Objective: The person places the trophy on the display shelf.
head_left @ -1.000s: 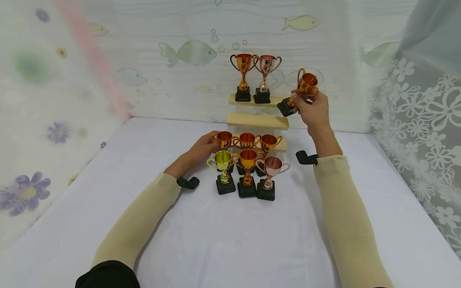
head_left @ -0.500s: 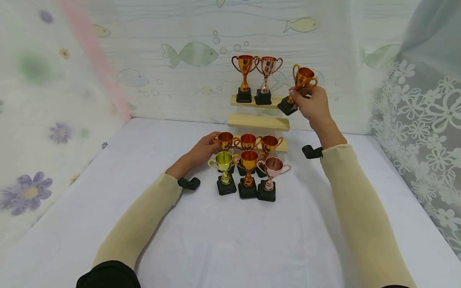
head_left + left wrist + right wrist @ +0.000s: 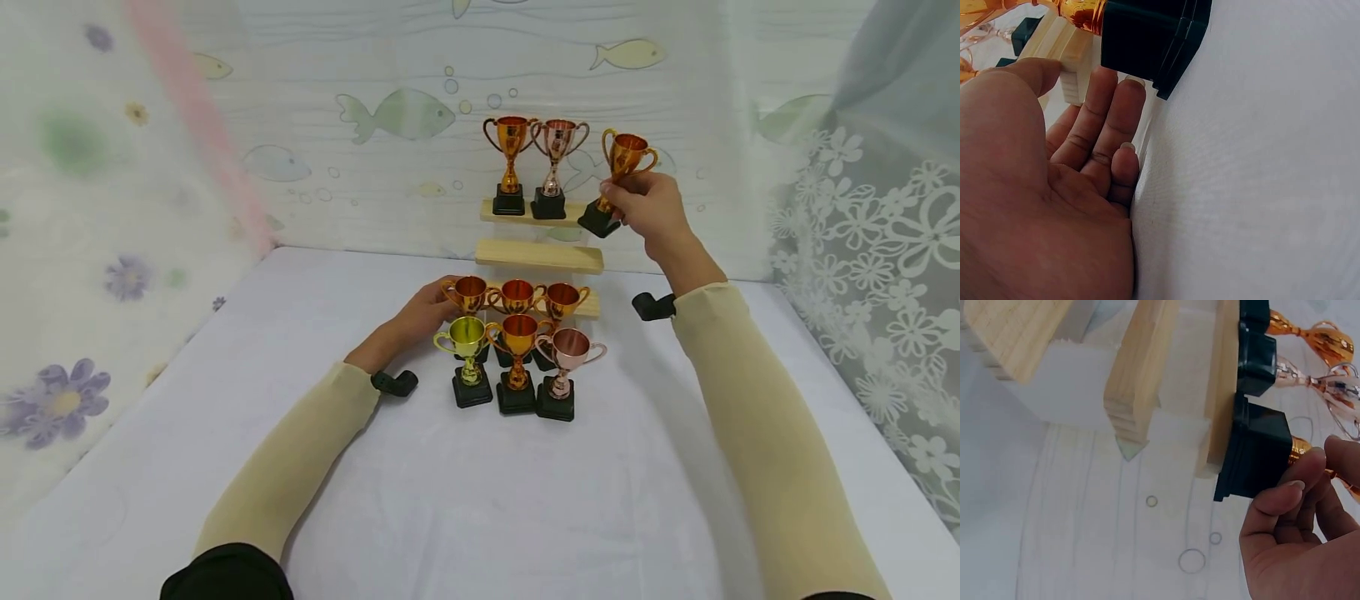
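Observation:
My right hand (image 3: 652,208) pinches the stem of a gold trophy (image 3: 628,156) at the right end of the top wooden shelf. Its black base (image 3: 1260,450) is tilted slightly and lies against the shelf's end in the right wrist view; whether it bears fully on the wood I cannot tell. On the same shelf stand an orange-gold trophy (image 3: 512,137) and a rose trophy (image 3: 558,140). My left hand (image 3: 423,317) grips the end of the lowest wooden shelf (image 3: 1077,55) between thumb and fingers, beside a trophy base (image 3: 1141,37).
Several trophies stand in two rows before the shelves, among them a yellow-gold trophy (image 3: 467,336), an orange-gold one and a pink trophy (image 3: 570,347) in front. The middle shelf (image 3: 540,256) is bare wood. A white cloth (image 3: 450,500) covers the table; a fish-print curtain (image 3: 412,50) hangs behind.
My right hand has moved slightly left and up, turning the gold trophy more upright at the top shelf's right end. My left hand stays at the lowest shelf.

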